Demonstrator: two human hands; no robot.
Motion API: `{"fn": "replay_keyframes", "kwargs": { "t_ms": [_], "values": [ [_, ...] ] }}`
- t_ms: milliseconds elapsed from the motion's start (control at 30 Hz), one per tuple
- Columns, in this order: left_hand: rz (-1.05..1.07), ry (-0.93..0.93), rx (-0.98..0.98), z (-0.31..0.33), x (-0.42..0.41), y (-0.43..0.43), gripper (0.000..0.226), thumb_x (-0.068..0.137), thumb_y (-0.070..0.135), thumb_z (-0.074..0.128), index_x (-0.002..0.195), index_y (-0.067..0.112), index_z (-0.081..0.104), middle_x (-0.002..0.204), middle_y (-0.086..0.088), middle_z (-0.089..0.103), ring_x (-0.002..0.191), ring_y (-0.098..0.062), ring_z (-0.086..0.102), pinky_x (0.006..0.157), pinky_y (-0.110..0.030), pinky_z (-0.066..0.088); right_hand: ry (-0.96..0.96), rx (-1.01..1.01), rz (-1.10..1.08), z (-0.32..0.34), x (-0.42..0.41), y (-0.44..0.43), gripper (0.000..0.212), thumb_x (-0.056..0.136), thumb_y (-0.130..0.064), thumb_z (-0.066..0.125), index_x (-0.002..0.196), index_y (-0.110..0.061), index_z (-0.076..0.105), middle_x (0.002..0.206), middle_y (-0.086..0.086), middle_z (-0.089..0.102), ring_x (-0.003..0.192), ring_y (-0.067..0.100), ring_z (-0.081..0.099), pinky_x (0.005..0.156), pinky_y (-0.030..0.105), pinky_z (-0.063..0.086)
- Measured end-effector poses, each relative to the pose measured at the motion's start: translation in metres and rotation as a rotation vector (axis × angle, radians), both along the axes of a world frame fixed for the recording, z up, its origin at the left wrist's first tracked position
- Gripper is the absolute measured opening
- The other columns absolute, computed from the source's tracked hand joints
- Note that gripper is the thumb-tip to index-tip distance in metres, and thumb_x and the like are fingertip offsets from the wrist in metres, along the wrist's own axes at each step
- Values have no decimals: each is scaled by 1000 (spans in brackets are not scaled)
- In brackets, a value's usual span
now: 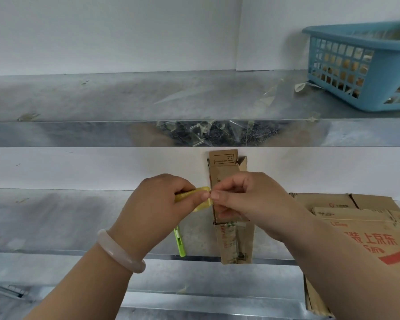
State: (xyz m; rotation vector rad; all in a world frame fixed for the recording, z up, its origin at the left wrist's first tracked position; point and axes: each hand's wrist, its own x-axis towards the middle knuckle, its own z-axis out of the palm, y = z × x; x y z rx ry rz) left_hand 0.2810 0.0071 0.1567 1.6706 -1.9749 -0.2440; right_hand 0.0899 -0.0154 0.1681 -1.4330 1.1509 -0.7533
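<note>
Pinching yellowish tape strip (pixel 204 204) between left hand (pixel 159 204) and right hand (pixel 247 197), in mid-air, camera-side of small carton (pixel 226 172) on metal shelf (pixel 56 215). Keep taut; pull ends apart evenly; avoid folding onto itself.

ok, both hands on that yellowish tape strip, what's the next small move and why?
Probably release the right hand and let the left hand carry the tape strip up to the upper shelf edge. Both hands pinch it over the narrow carton, where it looks peeled off, and other tape scraps already stick along that edge.
</note>
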Motion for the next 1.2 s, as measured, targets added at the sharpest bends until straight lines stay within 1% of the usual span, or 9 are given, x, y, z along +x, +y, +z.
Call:
{"fn": "replay_keyframes", "kwargs": {
  "t_ms": [100, 167, 233, 367, 533, 633, 733, 900, 1200],
  "values": [
    [-127, 274, 188, 2, 10, 5, 39, 83, 69, 50, 90, 36, 70, 86, 17, 69, 84, -1, 62, 66, -16, 45, 70, -96, -35, 0, -4, -3, 5, 89, -16, 69, 87, -12, 70, 78, 6, 74, 74, 19, 72, 71, 30, 61],
    [-163, 482, 249, 2, 21, 9, 44, 76, 65, 49, 95, 32, 72, 94, 7, 71, 87, -9, 65, 74, -24, 49, 9, -73, -67, -1, -8, -4, 6, 92, -14, 65, 87, -10, 67, 81, 5, 74, 74, 18, 72, 68, 31, 59],
    [-175, 547, 254, 3, 26, 14, 44, 71, 64, 51, 90, 31, 72, 90, -2, 71, 83, -16, 65, 73, -29, 48, -60, -19, -63, -3, -11, -1, 8, 93, -11, 62, 86, -7, 65, 85, 7, 75, 78, 16, 72, 65, 30, 57],
    [-96, 416, 194, -3, 22, 19, 40, 64, 68, 55, 79, 32, 65, 69, 6, 63, 61, -5, 56, 57, -21, 43, -127, 37, -60, -5, -18, 9, 9, 95, -7, 58, 87, -3, 61, 82, 6, 75, 76, 19, 74, 62, 31, 59],
    [73, -67, -54, -14, 20, 22, 47, 70, 78, 41, 71, 35, 60, 67, 15, 58, 65, -4, 55, 55, -26, 44, -14, -33, -81, -4, -33, 17, 10, 94, -11, 60, 87, -7, 65, 79, 2, 75, 71, 18, 73, 62, 28, 57],
    [-97, 59, -81, -20, 22, 25, 40, 84, 68, 40, 88, 38, 66, 80, 21, 63, 76, -3, 59, 62, -23, 46, 7, -21, -146, -11, -44, 18, 11, 93, -11, 60, 84, -6, 66, 75, 4, 74, 68, 20, 72, 65, 33, 57],
    [-249, 184, -132, -31, 25, 24, 31, 90, 57, 48, 105, 39, 68, 78, 22, 59, 73, 0, 57, 65, -8, 38, 12, 9, -184, -17, -56, 22, 11, 92, -10, 61, 85, -4, 66, 74, 6, 74, 68, 21, 72, 63, 31, 57],
    [-195, -53, -166, -43, 15, 19, 47, 87, 70, 39, 107, 40, 70, 73, 23, 53, 64, -1, 53, 54, -22, 47, 59, 14, -233, -27, -68, 23, 12, 93, -9, 60, 85, -3, 68, 72, 8, 73, 66, 21, 72, 56, 22, 55],
    [-93, -194, -108, -61, -1, 10, 52, 83, 74, 32, 105, 44, 69, 72, 25, 47, 60, -1, 49, 56, -6, 29, 63, 125, -252, -53, -73, 6, 11, 94, -6, 59, 89, 2, 65, 69, 8, 72, 62, 18, 69, 61, 30, 60]
  ]
}}
